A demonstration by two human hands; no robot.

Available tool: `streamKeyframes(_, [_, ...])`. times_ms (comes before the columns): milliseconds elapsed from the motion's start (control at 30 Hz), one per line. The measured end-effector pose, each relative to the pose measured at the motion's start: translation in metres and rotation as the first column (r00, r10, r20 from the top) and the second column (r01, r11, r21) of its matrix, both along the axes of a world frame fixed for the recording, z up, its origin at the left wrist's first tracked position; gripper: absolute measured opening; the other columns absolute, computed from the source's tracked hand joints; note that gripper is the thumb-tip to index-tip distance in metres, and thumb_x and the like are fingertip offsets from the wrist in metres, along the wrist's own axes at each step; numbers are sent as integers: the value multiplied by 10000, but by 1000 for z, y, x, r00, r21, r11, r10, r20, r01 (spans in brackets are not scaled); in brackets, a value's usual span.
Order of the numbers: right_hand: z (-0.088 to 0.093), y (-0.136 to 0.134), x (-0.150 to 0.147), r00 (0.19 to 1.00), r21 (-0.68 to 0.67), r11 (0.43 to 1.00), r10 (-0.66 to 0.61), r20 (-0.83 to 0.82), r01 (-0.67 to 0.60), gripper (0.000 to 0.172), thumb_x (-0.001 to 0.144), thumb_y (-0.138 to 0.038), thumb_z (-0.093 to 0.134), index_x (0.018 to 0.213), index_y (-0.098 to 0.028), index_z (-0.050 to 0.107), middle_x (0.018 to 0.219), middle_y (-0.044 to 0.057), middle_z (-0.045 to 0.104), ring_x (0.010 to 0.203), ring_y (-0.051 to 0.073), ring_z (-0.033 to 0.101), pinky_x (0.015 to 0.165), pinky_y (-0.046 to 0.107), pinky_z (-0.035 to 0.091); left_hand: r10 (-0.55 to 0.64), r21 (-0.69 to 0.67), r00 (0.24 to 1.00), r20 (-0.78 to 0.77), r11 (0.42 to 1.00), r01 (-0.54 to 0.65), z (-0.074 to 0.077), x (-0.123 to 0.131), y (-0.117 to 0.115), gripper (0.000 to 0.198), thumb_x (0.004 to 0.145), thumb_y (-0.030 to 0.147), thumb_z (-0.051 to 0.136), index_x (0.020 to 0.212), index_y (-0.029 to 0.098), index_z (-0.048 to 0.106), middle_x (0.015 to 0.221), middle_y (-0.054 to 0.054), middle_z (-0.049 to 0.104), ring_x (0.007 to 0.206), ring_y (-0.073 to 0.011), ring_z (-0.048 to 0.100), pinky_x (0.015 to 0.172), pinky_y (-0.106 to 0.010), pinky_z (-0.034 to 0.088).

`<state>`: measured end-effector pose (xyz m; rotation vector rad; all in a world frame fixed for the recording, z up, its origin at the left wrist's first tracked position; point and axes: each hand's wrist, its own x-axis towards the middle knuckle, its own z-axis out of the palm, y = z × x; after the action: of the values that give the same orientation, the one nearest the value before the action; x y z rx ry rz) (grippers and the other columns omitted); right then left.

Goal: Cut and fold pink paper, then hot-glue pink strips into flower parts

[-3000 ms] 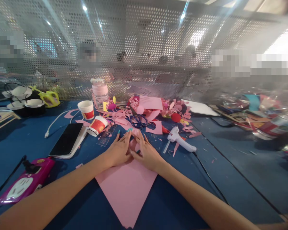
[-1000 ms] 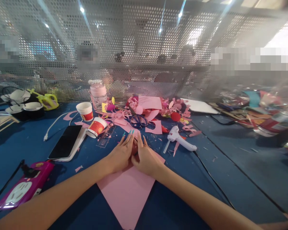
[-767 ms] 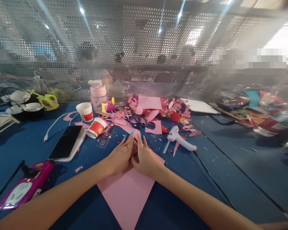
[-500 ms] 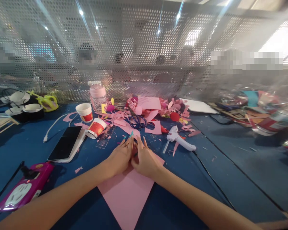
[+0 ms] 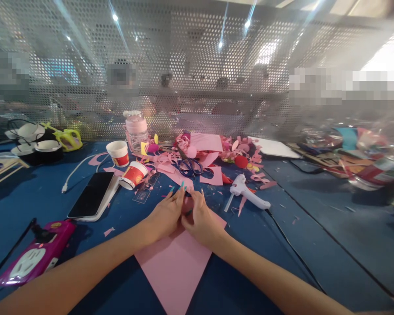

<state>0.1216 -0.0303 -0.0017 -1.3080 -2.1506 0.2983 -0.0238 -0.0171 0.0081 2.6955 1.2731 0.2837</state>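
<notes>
A pink paper sheet (image 5: pixel 175 267) lies on the blue table (image 5: pixel 315 227), one corner pointing toward me. My left hand (image 5: pixel 166 214) rests flat on its far part, fingers stretched forward with teal nails. Beside it, touching, my right hand (image 5: pixel 200 218) presses down on the same far part, fingers extended and close together. Both hands cover the sheet's far tip, so the paper's shape under them is hidden.
A white glue gun (image 5: pixel 246 194) with its cord lies right of my hands. Blue scissors (image 5: pixel 189 167) sit among pink paper scraps (image 5: pixel 213 153) behind. Two paper cups (image 5: pixel 126 164), a phone (image 5: pixel 91 194), a pink power strip (image 5: pixel 33 258) and a pink jar (image 5: pixel 136 129) are at the left.
Both hands have crept slightly forward and closer together on the far part of the pink sheet; the right fingers now lie tighter. The sheet itself has barely shifted.
</notes>
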Motion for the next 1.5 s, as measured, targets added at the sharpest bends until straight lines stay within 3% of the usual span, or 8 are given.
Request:
streamKeyframes(233, [2, 1, 0, 974, -19, 999, 48, 220, -45, 669, 698, -166, 420, 1293, 39, 194, 1259, 276, 428, 1236, 280, 362, 1067, 505, 176, 8, 4, 999, -46, 1000, -8, 2, 2, -1, 741, 666, 7, 351, 1349, 31, 65, 1395, -215, 266, 1282, -217, 291, 1053, -371, 244])
streamKeyframes(400, [8, -3, 0, 974, -15, 999, 42, 223, -39, 643, 680, -157, 415, 1269, 15, 222, 1138, 229, 541, 1117, 251, 498, 1066, 484, 194, 15, 26, 996, -85, 1000, -12, 6, 3, -4, 707, 665, -13, 358, 1334, 33, 133, 1391, -222, 274, 1272, -227, 311, 1024, -363, 292])
streamKeyframes(633, [16, -7, 0, 961, -59, 998, 51, 273, -36, 610, 647, -176, 426, 1205, 27, 287, 874, 146, 640, 985, 231, 579, 1079, 435, 184, 52, 77, 993, -102, 996, -44, 6, 5, -9, 625, 708, -2, 359, 1306, 4, 178, 1326, -215, 396, 1187, -227, 437, 1000, -330, 333])
streamKeyframes(800, [14, -9, 2, 971, -46, 998, 57, 233, -47, 605, 647, -176, 424, 1210, 9, 301, 1011, 180, 602, 1066, 240, 531, 1068, 454, 206, 27, 118, 997, -74, 993, -18, -1, 4, -8, 627, 722, 18, 361, 1305, 3, 131, 1295, -225, 431, 1198, -221, 425, 998, -342, 334])
streamKeyframes(900, [10, -8, 2, 978, -18, 999, 51, 204, -48, 706, 643, -168, 429, 1282, 37, 208, 1207, 244, 482, 1206, 263, 398, 1066, 485, 191, 36, 146, 996, -78, 989, -24, -3, 3, -8, 646, 709, -3, 352, 1311, 6, 118, 1287, -226, 438, 1187, -217, 438, 982, -328, 350])
streamKeyframes(1033, [6, -7, 1, 972, -48, 997, 74, 222, -65, 759, 659, -161, 409, 1321, 66, 116, 1270, 278, 417, 1263, 271, 309, 1062, 508, 179, 20, 207, 995, -97, 978, 0, -4, 2, -7, 657, 702, -7, 349, 1320, 28, 128, 1294, -205, 441, 1159, -213, 469, 983, -313, 349])
streamKeyframes(1333, [9, -13, 0, 942, -111, 993, 71, 328, -36, 818, 602, -191, 452, 1295, 142, 173, 1232, 290, 453, 1207, 292, 389, 1092, 439, 153, 33, 187, 991, -128, 982, -9, 2, 4, -13, 681, 690, -9, 369, 1328, 17, 132, 1250, -212, 484, 1149, -213, 479, 956, -300, 375])
streamKeyframes(1500, [12, -12, 0, 938, -107, 993, 75, 339, -41, 807, 606, -189, 443, 1288, 153, 180, 1197, 295, 483, 1176, 291, 428, 1087, 444, 165, 58, 63, 998, -8, 996, -57, 5, 6, -18, 804, 655, -3, 398, 1347, 2, -12, 1201, -216, 527, 1150, -223, 478, 934, -323, 403])
